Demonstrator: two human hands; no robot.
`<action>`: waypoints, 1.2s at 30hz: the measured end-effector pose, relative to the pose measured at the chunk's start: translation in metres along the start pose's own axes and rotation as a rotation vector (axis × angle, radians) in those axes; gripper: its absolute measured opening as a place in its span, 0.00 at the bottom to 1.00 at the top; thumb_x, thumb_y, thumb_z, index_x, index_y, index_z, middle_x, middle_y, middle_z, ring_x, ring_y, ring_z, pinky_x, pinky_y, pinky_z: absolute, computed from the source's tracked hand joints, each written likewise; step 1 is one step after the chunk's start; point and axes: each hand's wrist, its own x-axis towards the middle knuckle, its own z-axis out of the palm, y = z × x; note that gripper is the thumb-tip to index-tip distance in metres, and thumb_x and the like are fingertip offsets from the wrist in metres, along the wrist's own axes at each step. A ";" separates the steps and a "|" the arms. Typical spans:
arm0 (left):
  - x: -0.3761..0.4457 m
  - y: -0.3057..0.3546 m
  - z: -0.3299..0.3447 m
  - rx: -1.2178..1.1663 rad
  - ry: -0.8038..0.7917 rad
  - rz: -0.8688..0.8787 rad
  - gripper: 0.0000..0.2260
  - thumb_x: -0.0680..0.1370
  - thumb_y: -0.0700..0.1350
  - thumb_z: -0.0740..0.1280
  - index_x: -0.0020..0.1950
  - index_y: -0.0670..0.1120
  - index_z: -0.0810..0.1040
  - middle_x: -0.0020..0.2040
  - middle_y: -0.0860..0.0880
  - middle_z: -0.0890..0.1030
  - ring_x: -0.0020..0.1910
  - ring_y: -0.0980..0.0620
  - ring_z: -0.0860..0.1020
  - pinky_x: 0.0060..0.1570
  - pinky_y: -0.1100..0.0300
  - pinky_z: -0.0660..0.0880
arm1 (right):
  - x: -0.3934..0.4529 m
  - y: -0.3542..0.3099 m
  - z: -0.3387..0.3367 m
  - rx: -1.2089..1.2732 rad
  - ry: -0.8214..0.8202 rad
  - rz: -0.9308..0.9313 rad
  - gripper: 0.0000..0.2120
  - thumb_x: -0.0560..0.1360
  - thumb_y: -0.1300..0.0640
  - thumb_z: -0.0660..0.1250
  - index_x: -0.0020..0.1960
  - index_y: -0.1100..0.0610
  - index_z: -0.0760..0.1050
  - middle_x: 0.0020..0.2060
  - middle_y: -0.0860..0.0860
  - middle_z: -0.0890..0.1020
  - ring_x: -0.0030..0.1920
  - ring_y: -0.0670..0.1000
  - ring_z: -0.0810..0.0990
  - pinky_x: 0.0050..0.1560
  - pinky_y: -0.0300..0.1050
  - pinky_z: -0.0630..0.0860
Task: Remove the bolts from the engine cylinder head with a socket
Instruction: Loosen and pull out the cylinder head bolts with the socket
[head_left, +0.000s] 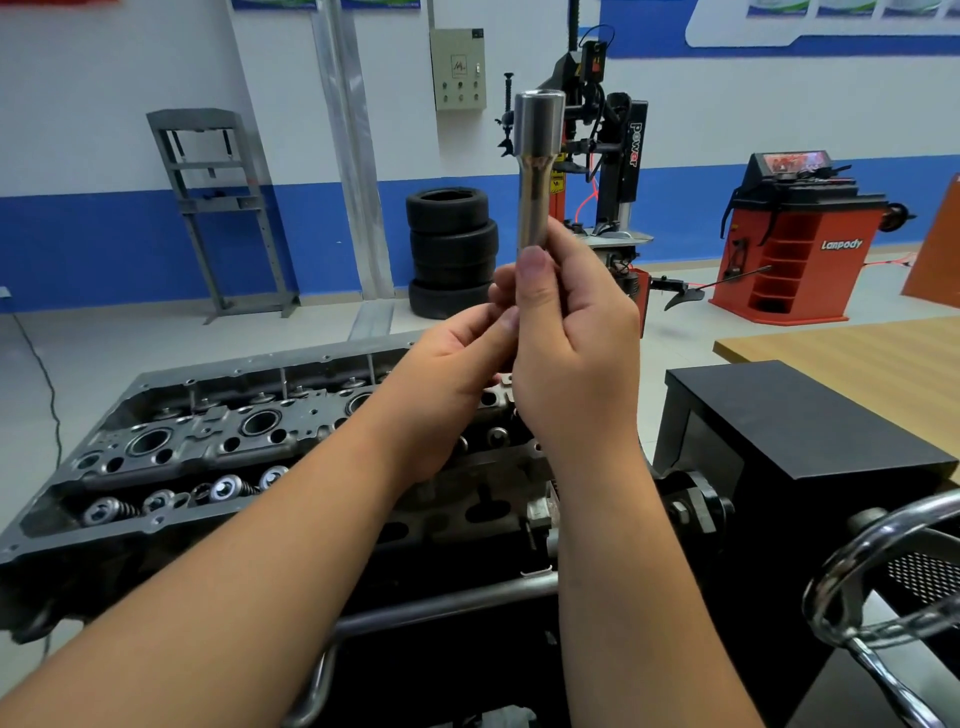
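Steel tool, head view: a long polished deep socket (537, 171) stands upright in mid-air, wide open end uppermost, above the right end of the cylinder head.
Right hand (571, 358): fingers and thumb curled round the lower shank of the socket, thumb lying up its near side.
Left hand (452, 379): fingers curled, fingertips meeting the foot of the socket just beside the right hand's; what they pinch there is hidden.
Cylinder head (218, 447): grey casting on a black engine stand (447, 608), running from near left to centre; valve springs (228, 488) show in the near row and round bores along the middle.
Bolts: none can be picked out with certainty; the right part of the casting is covered by the forearms.
Surroundings: black cabinet (800, 415) at right, chromed handwheel (883, 577) near right, stacked tyres (452, 249) far centre, orange wheel balancer (795, 239) far right.
Task progress: judged early or between bolts. The socket is off the casting and no ratchet or handle shows on it, so seating it on a bolt and turning remain to be done. How many bolts are already out cannot be told.
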 end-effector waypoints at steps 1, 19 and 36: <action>0.000 -0.001 0.000 -0.010 0.001 0.004 0.17 0.78 0.55 0.65 0.61 0.47 0.81 0.57 0.41 0.85 0.58 0.42 0.80 0.72 0.34 0.69 | -0.001 -0.001 0.001 0.021 0.001 0.006 0.17 0.83 0.51 0.61 0.67 0.58 0.76 0.46 0.49 0.84 0.50 0.48 0.84 0.54 0.55 0.80; 0.001 0.000 0.000 0.013 0.011 0.010 0.20 0.78 0.54 0.67 0.66 0.45 0.79 0.57 0.44 0.85 0.59 0.44 0.83 0.63 0.45 0.78 | 0.000 -0.004 0.000 -0.020 -0.067 -0.027 0.12 0.82 0.50 0.64 0.56 0.56 0.79 0.43 0.50 0.81 0.46 0.50 0.81 0.49 0.51 0.78; 0.001 0.000 -0.001 -0.003 0.039 0.020 0.21 0.79 0.54 0.66 0.67 0.43 0.77 0.61 0.38 0.83 0.62 0.38 0.81 0.66 0.39 0.75 | 0.001 0.000 0.000 0.040 -0.005 0.018 0.09 0.79 0.51 0.68 0.55 0.55 0.80 0.45 0.52 0.83 0.49 0.54 0.82 0.52 0.58 0.79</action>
